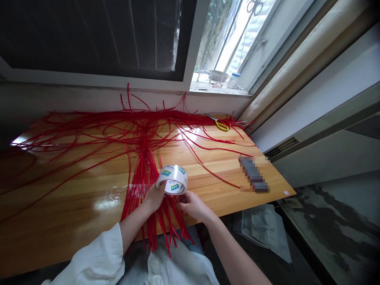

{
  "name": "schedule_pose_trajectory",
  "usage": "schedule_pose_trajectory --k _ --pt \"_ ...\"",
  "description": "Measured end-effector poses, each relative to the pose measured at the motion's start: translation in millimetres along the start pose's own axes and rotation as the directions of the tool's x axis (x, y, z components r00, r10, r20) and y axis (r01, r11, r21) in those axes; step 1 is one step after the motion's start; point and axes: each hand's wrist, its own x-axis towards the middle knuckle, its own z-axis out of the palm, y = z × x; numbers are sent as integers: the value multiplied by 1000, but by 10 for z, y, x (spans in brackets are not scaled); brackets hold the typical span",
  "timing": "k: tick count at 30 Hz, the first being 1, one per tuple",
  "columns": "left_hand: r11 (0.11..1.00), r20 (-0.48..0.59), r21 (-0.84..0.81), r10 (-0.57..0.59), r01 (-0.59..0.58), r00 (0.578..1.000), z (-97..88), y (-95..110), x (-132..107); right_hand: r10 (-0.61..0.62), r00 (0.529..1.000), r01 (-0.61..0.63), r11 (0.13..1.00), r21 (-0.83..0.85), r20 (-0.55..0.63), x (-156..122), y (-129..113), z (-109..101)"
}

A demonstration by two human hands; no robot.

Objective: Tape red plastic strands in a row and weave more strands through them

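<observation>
Grips tape roll (172, 180) in left hand (154, 196) over red strands (141, 158) on table (74, 206). Meets its edge with right hand (193, 206); cannot tell whether grasping.

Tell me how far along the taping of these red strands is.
Done: the red strands are gathered into one bundle at the table's near edge, and a stretch of clear tape is stuck to the wood left of it. In hand: the left hand holds the tape roll over the bundle; the right hand touches it. Left: the tape is uncut, and the scissors lie at the far edge.
</observation>
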Motion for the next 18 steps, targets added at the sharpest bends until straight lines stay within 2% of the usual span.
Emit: schedule_pose_trajectory --k 2,5,12,18 --pt "1000 -1 2 0 0 1000 3 2 0 -25 997 16 994 -108 -79 -44 -15 -15" --pt "1000 0 7 10 -10 1000 6 -3 0 -75 990 48 976 -213 -117 -84 -65 -13" --pt "999 -17 39 -6 7 1000 9 21 -16 -52 982 37 995 -88 -182 -46 3 46" --pt "997 -23 79 -5 7 1000 29 99 -39 -7 981 -8 997 -73 -194 -43 10 85"
